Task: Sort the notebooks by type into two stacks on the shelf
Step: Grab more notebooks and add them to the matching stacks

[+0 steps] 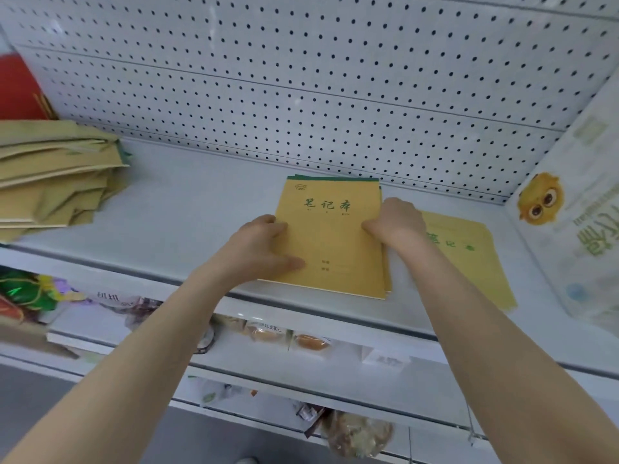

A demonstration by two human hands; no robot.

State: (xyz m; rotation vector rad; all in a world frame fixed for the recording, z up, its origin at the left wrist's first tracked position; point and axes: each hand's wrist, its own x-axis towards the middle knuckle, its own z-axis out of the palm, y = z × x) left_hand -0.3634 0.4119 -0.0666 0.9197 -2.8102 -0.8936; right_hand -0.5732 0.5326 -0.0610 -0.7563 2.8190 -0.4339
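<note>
notebook stack (330, 236) sat centre on shelf (187, 209) | loose pile (50, 175) far left | single notebook (469, 262) just right | pegboard (301, 78) behind

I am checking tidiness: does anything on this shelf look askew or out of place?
Yes. The left pile lies fanned out, its notebook edges pointing different ways. The middle stack, gripped by the left hand and the right hand, looks nearly square.

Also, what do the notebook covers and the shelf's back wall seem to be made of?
Notebook covers: likely matte kraft paper; yellow-brown, no glare, green print. Back wall: probably white painted metal pegboard; smooth, with regular rows of holes, though plastic is possible.
</note>
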